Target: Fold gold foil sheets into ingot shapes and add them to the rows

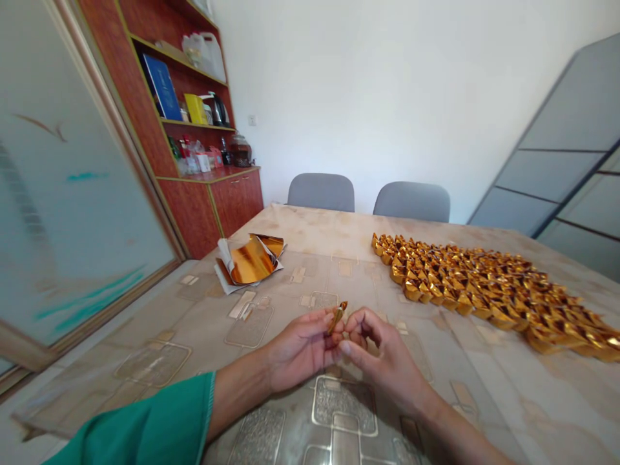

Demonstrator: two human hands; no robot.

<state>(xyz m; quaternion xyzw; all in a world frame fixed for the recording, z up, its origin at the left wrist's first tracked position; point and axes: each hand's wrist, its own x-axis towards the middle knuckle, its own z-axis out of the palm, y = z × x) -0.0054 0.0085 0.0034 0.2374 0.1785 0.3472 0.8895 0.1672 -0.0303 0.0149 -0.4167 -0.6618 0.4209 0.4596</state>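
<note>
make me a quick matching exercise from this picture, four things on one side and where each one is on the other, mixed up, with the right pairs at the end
Things
1. single gold piece
2. loose gold sheets
3. massed gold pieces
4. gray chairs

Places
A. beyond the far edge of the table
B. on the table, picture right
C. in the left hand
D. on the table, picture left

Pairs: 1-C, 2-D, 3-B, 4-A
</note>
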